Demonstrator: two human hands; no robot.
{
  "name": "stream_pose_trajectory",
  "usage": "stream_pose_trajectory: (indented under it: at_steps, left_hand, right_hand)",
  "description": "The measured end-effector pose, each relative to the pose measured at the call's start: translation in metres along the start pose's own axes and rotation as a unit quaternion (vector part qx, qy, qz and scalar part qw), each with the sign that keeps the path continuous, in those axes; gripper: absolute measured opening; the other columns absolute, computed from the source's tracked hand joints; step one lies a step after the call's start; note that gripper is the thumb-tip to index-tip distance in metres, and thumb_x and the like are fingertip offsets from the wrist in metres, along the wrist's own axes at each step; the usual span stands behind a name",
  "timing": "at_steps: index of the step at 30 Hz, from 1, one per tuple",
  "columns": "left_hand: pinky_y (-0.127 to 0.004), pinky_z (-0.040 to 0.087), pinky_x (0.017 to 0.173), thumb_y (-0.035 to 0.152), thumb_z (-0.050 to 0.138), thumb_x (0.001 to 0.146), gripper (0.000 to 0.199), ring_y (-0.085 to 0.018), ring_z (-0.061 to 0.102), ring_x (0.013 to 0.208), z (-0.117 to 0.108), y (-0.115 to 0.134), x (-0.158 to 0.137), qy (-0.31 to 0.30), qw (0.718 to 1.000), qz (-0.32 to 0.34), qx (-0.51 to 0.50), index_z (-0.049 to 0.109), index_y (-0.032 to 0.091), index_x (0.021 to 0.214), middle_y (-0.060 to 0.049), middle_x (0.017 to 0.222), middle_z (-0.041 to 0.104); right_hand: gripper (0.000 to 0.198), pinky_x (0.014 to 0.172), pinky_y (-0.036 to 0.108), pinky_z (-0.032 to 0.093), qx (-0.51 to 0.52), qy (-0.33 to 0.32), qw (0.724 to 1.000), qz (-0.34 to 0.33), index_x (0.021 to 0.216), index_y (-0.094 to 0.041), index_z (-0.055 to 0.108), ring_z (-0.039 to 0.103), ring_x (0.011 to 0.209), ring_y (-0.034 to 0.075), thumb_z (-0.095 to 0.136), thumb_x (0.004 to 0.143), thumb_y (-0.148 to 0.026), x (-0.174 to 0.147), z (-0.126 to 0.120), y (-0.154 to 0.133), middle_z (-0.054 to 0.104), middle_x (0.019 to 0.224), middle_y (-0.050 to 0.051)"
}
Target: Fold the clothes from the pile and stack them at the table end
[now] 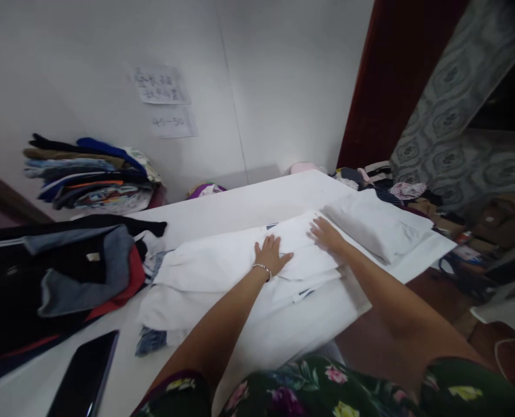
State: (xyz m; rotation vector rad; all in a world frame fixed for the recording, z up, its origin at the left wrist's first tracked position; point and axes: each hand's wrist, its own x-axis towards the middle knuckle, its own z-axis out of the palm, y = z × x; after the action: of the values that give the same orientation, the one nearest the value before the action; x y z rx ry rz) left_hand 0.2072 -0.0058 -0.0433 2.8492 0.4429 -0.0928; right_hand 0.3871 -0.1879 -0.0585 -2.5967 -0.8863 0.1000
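A white garment (pixel 222 260) lies stretched out on the white table (pixel 278 197), its layers overlapping; its exact kind is hard to tell. My left hand (pixel 271 256), with a bracelet at the wrist, rests flat on the middle of the cloth, fingers spread. Farther right, my right hand (pixel 327 234) presses on the garment's right part with its fingers apart. Dark printed strips show on the cloth near both edges. Frayed denim (pixel 150 340) pokes out beneath its left end.
Dark clothes with red and grey pieces (pixel 66 272) lie at the left, and a phone (pixel 86 373) is in front of them. Folded clothes (pixel 96 174) are stacked by the wall. To the right are a white pillow-like bundle (pixel 374 223), more clothes (pixel 379 174) and a white chair (pixel 507 307).
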Motion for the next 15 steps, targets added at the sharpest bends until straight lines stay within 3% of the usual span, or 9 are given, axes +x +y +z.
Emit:
stream_pose_trajectory:
  at_steps: [3, 8, 11, 15]
  left_hand:
    - [-0.051, 0.007, 0.115, 0.068, 0.024, 0.084, 0.080, -0.023, 0.006, 0.145, -0.007, -0.009, -0.013, -0.014, 0.999, 0.022, -0.029, 0.024, 0.018, 0.146, -0.008, 0.157, 0.012]
    - [-0.054, 0.010, 0.115, 0.060, 0.036, 0.085, 0.073, -0.025, 0.014, 0.143, -0.012, -0.035, -0.055, -0.018, 0.999, 0.032, -0.005, 0.027, 0.021, 0.145, -0.007, 0.156, 0.021]
    - [-0.056, 0.009, 0.114, 0.056, 0.040, 0.086, 0.064, -0.026, 0.023, 0.141, -0.015, -0.057, -0.087, -0.008, 1.000, 0.009, 0.021, 0.038, 0.022, 0.140, -0.007, 0.152, 0.032]
    - [-0.058, 0.011, 0.113, 0.051, 0.044, 0.087, 0.053, -0.027, 0.027, 0.139, -0.027, -0.089, -0.126, 0.033, 0.997, -0.045, 0.053, 0.048, 0.023, 0.131, -0.008, 0.148, 0.039]
  right_hand:
    - [0.057, 0.113, 0.042, 0.026, 0.005, 0.004, 1.000, 0.003, 0.140, -0.014, 0.041, 0.032, 0.137, 0.024, 0.036, 0.091, -0.043, -0.019, 0.000, 0.021, 0.035, 0.148, 0.012]
    - [0.055, 0.111, 0.040, 0.032, 0.026, 0.030, 0.999, -0.010, 0.136, -0.021, 0.046, 0.035, 0.135, 0.024, 0.036, 0.090, -0.048, -0.040, 0.011, 0.048, 0.044, 0.143, 0.008]
    - [0.054, 0.108, 0.048, 0.034, -0.014, 0.062, 0.997, -0.047, 0.133, -0.019, 0.049, 0.033, 0.136, 0.028, 0.034, 0.090, -0.049, -0.042, 0.009, 0.040, 0.044, 0.142, 0.013]
    - [0.054, 0.105, 0.057, 0.031, -0.045, 0.097, 0.986, -0.131, 0.133, -0.023, 0.049, 0.029, 0.137, 0.032, 0.032, 0.092, -0.053, -0.046, 0.001, 0.000, 0.038, 0.146, 0.014]
